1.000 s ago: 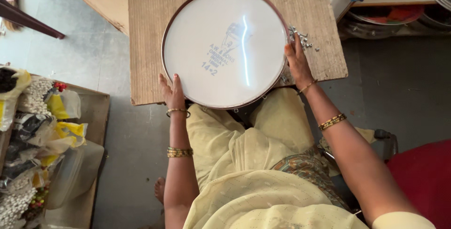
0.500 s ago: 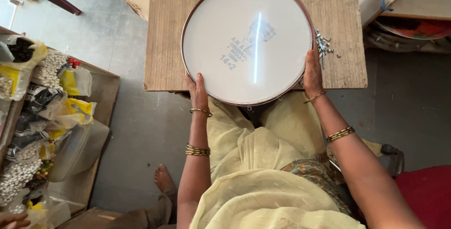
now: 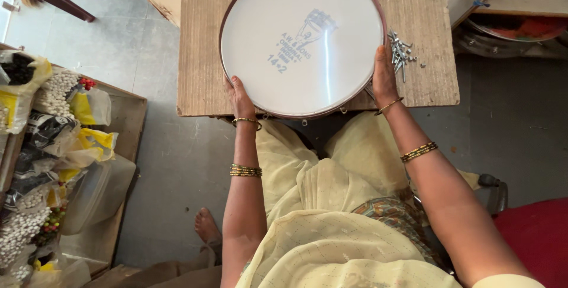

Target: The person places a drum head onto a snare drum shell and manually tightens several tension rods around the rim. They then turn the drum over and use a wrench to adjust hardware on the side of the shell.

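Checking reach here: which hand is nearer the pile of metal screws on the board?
Right. The right hand grips the drum rim just beside the screws; the left hand holds the opposite rim.

Clear and yellow plastic bags (image 3: 56, 140) in left tray, blue printed mark (image 3: 299, 41) on drumhead
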